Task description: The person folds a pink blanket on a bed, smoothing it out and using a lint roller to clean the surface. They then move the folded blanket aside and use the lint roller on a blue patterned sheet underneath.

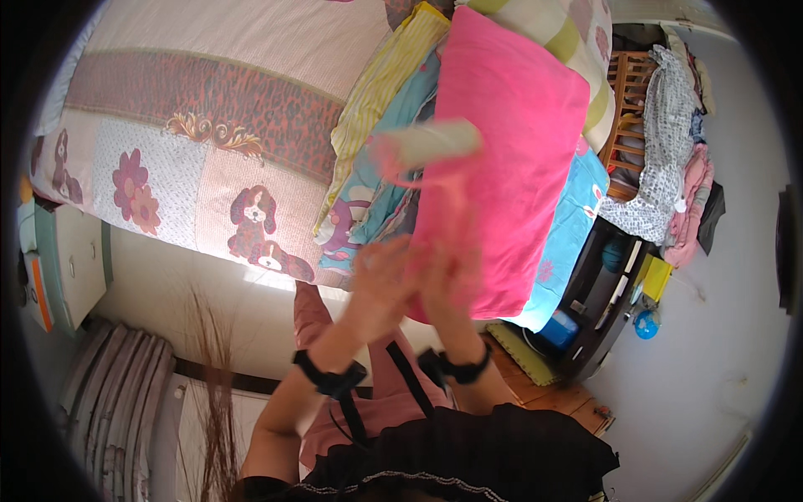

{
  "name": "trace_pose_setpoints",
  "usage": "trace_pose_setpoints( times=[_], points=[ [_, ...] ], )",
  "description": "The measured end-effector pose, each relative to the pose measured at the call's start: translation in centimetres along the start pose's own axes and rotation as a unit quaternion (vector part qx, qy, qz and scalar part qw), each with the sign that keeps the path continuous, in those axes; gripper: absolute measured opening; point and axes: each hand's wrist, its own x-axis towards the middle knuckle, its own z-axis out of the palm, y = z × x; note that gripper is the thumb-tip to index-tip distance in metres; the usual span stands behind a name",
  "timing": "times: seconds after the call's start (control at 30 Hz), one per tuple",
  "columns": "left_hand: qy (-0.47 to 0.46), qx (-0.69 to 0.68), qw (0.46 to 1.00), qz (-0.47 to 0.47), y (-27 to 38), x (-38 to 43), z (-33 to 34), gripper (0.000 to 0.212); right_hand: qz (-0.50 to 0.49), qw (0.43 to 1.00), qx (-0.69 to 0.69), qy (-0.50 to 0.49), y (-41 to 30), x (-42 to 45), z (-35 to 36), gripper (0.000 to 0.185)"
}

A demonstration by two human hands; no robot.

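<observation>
A lint roller with a white roll [439, 143] and a translucent pink handle [453, 201] extends over a bright pink pillow or cushion [508, 125]. Blurred by motion, my right hand [448, 282] grips the handle at its lower end. My left hand [379, 282] is right beside it, near the pillow's lower left edge. Whether those left fingers touch the handle or hold anything is too blurred to tell. Dark bands with small devices circle both wrists. Under the pillow lies blue patterned fabric [568, 219]. Yellow striped cloth [376, 94] is folded to the left.
A bed with a patchwork cover [207, 113] fills the upper left. On the right are a wooden slatted rack [627, 125] draped with clothes and a dark shelf unit [596, 301] with a small globe [647, 324] beside it. A pale cabinet [78, 251] stands far left.
</observation>
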Motion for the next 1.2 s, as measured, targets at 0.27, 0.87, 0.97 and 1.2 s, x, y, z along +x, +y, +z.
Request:
trace_pose_setpoints(
  times=[0.27, 0.87, 0.97, 1.2],
  points=[
    [-0.213, 0.188, 0.953, 0.1, 1.5, -5.9, 11.3, 0.046, -0.019, 0.981, -0.19, 0.024, 2.4, -0.9, -6.2, 0.051],
    [-0.055, 0.017, 0.998, 0.006, 3.3, 1.1, 8.0, 0.044, -0.024, 0.975, -0.218, 0.041, 8.8, -2.1, -9.7, 0.057],
    [-0.086, 0.112, 0.99, 0.002, 3.4, 4.3, 7.6, 0.052, 0.088, 0.971, -0.22, -0.014, 8.2, -9.1, -10.6, 0.059],
    [-0.162, 0.228, 0.959, -0.036, 3.5, 3.8, 10.7, 0.067, -0.031, 0.946, -0.286, 0.147, 10.2, 14.9, -8.2, 0.054]
  ],
)
